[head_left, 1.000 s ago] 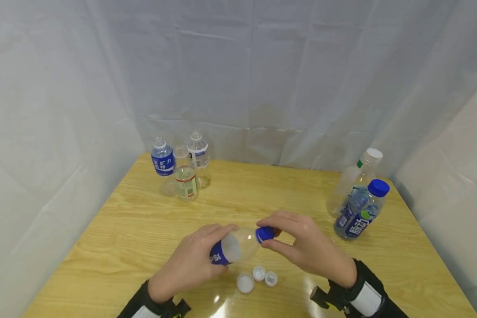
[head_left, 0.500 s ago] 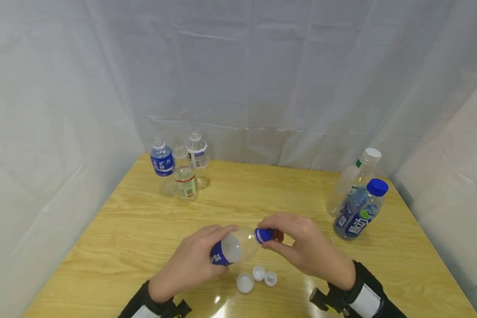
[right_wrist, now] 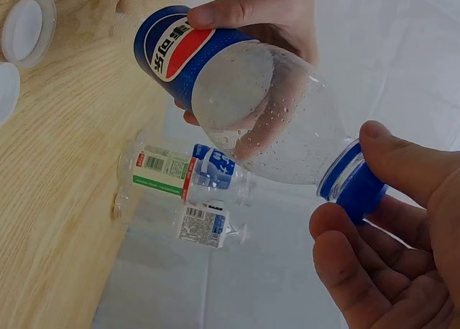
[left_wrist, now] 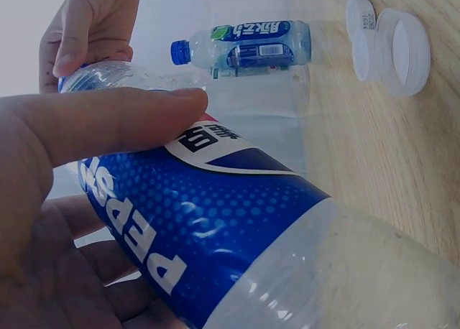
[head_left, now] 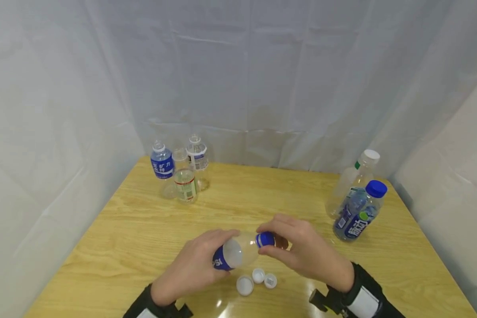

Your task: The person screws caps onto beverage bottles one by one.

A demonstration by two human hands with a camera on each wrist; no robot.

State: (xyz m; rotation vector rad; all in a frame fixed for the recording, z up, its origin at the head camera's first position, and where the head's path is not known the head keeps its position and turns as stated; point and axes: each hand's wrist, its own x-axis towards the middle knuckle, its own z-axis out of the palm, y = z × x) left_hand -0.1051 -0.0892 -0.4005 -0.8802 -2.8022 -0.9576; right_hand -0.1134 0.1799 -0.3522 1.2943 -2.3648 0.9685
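Note:
My left hand grips a clear Pepsi bottle round its blue label, and the bottle lies tilted, its neck towards the right. At that neck my right hand pinches the blue cap with thumb and fingers. In the right wrist view a pale gap shows between the cap and the blue ring on the neck. Water drops cling inside the bottle. The left wrist view shows my thumb lying across the label.
Three white caps lie on the wooden table just below the bottle. Three uncapped bottles stand at the back left. At the right stand a blue-capped bottle and a white-capped bottle. Pale curtains surround the table.
My right fingers have shifted a little around the blue cap. The left hand still holds the bottle in nearly the same place. The head view has tilted slightly.

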